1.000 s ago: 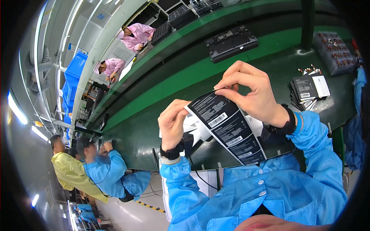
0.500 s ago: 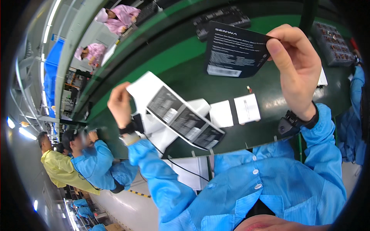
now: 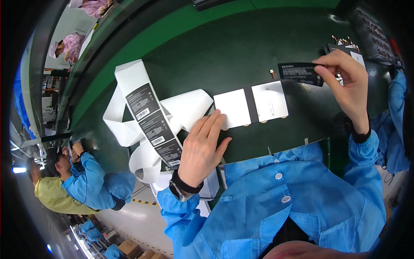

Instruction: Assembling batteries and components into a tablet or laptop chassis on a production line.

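The person's right hand (image 3: 349,86) pinches a black label (image 3: 300,73) by its right end between thumb and fingertips, holding it in the air just above and to the right of the flat black panel (image 3: 276,129) that lies on the green work surface (image 3: 207,47). The left hand (image 3: 202,149) rests flat with fingers spread and loosely together on the panel's left edge, gripping nothing, beside two white rectangles (image 3: 252,105) that sit on the panel. To the left of the panel trails a curling white backing strip (image 3: 142,116) carrying more black labels.

The risk appears to be a crooked placement: held by one end only, the label could sag or twist and stick askew. The loose strip, lying against the left hand, could also be dragged or creased if that hand shifts.
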`<state>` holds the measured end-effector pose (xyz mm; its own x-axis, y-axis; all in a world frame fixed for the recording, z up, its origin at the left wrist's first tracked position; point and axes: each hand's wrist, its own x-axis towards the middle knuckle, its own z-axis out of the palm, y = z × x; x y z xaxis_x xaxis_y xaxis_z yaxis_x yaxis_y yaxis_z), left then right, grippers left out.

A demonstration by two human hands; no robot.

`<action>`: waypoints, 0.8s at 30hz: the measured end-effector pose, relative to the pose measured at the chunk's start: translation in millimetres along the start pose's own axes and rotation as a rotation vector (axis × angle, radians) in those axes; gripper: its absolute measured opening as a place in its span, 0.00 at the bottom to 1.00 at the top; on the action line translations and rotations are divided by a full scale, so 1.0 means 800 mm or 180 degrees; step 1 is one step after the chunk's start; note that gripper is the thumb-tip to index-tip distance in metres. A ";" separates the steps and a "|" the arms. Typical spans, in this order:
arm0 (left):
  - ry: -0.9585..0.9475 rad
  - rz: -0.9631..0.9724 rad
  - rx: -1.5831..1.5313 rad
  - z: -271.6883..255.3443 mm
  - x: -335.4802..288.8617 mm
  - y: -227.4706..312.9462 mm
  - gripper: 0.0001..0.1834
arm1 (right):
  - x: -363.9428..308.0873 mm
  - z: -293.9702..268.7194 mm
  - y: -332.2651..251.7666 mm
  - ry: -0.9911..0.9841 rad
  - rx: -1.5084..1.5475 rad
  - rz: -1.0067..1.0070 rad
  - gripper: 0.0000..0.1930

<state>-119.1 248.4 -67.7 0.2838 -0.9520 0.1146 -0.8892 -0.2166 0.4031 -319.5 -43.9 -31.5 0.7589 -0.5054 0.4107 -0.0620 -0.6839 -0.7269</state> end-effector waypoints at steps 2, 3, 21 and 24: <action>0.0196 0.0087 0.0011 0.018 -0.004 0.002 0.26 | -0.002 -0.010 0.002 -0.0106 0.0839 0.0512 0.04; 0.0243 0.0280 0.0085 0.026 -0.002 0.003 0.26 | -0.002 -0.012 0.002 -0.0150 0.1700 0.1001 0.04; 0.0022 0.0894 0.0113 0.003 0.043 -0.045 0.14 | 0.022 0.119 -0.011 -0.1360 0.1462 0.2632 0.08; -0.0010 0.0931 0.0239 0.005 0.038 -0.042 0.15 | 0.018 0.122 -0.014 -0.1306 0.1416 0.2605 0.07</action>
<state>-81.7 226.1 -81.4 0.0106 -0.9769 0.2132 -0.9571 0.0518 0.2851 -244.6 7.3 -71.0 0.7607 -0.4536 -0.4643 -0.4788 0.0910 -0.8732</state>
